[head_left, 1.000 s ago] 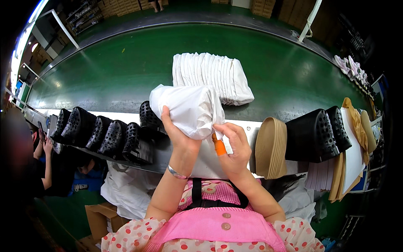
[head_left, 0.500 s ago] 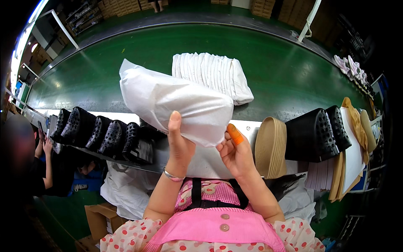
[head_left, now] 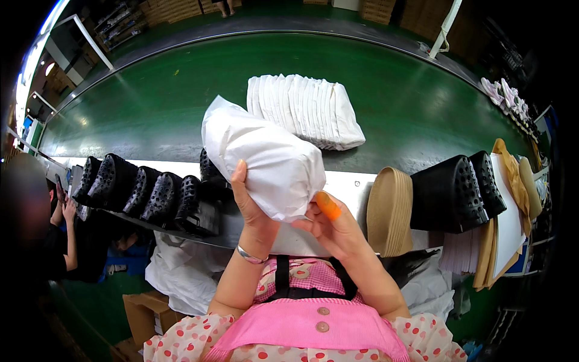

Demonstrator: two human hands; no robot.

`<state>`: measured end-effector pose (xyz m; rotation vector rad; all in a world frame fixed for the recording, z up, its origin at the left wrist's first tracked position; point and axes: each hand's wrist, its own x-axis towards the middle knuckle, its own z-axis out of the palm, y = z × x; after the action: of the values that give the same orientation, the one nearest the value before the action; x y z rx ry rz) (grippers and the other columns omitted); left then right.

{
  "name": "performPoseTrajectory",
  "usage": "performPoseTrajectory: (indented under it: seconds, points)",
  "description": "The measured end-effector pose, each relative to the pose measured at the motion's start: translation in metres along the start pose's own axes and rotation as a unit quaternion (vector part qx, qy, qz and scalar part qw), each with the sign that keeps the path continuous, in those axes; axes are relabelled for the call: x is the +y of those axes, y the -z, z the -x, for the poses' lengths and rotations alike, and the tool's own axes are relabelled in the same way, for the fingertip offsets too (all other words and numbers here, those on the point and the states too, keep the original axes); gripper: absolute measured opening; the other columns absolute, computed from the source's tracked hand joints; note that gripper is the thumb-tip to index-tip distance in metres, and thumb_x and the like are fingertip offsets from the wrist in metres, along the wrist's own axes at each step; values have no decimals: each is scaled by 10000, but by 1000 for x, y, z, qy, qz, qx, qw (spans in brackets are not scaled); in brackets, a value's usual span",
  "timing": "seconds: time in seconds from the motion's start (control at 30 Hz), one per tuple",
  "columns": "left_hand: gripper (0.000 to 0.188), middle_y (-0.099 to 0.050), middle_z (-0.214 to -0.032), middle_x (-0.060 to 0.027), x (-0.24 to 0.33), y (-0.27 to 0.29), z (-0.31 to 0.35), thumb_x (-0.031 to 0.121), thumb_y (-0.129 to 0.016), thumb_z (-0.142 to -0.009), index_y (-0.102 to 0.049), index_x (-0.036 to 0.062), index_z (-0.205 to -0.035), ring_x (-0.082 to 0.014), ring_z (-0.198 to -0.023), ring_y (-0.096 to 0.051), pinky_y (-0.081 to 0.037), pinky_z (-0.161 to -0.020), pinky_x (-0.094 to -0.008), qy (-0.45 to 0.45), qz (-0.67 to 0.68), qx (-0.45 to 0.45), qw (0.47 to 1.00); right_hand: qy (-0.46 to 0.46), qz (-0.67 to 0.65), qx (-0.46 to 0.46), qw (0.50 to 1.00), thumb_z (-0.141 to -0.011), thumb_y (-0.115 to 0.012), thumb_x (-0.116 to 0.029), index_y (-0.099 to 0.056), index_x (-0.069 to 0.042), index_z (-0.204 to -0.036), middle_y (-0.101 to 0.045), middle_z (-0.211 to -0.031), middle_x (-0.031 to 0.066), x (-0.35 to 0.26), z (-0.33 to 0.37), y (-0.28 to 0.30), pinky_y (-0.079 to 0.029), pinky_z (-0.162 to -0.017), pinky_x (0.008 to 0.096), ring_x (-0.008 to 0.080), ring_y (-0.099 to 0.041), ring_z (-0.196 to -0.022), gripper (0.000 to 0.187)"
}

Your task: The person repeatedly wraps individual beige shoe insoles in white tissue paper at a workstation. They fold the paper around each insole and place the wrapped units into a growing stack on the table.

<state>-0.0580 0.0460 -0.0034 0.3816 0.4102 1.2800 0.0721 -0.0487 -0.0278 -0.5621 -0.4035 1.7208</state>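
A crumpled white paper bundle (head_left: 262, 160) is between my hands, above the near edge of the work surface; whatever it may contain is hidden. My left hand (head_left: 253, 208) holds its left side, thumb lying up against the paper. At the bundle's lower right end, my right hand (head_left: 335, 226) pinches the paper, with an orange cover (head_left: 327, 206) on one finger. Just beyond stands a tight row of white soft packets (head_left: 303, 111) on the green conveyor belt (head_left: 163, 90).
Black perforated shoes (head_left: 160, 196) line the shelf to the left. A tan stack of sole-shaped pieces (head_left: 389, 211) stands at right, beside more black shoes (head_left: 449, 193) and paper sheets (head_left: 509, 226). A person's arm (head_left: 69, 235) shows at far left. White plastic bags (head_left: 184, 274) hang below.
The bundle has turned, its far left end swinging right and its near end drawing closer to me. It looks more rounded and compact. My right hand has shifted slightly left and down.
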Motion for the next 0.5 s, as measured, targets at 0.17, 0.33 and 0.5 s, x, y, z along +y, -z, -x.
performPoseTrajectory:
  seconds: [0.17, 0.33, 0.5]
  points:
    - [584, -549, -1295, -108, 11, 8, -3, 420, -547, -897, -467, 55, -1346, -254, -1181, -546, -436, -1027, -399, -23, -17, -5, 1000, 13, -43, 58, 997, -991, -567, -292, -409, -47, -1388, -532, -1331, 72, -1, -2, -1, -464, -1011, 326, 179, -528, -1236, 492]
    - [597, -549, -1286, -108, 5, 6, 8, 438, -540, -898, -472, 41, -1339, -241, -1176, -547, -438, -1022, -388, -28, -99, 7, 995, 8, -221, -10, 975, -966, -595, -266, -484, -96, -1367, -529, -1386, 47, 14, -4, -23, -355, -1126, 438, 214, -491, -1289, 449]
    - [670, -537, -1308, -118, 4, -7, 14, 485, -551, -889, -441, 36, -1374, -248, -1187, -543, -435, -1029, -389, 20, -68, 9, 997, 10, -211, -18, 977, -958, -590, -260, -445, -102, -1411, -480, -1447, 51, 34, -2, 1, -350, -1135, 445, 207, -455, -1327, 501]
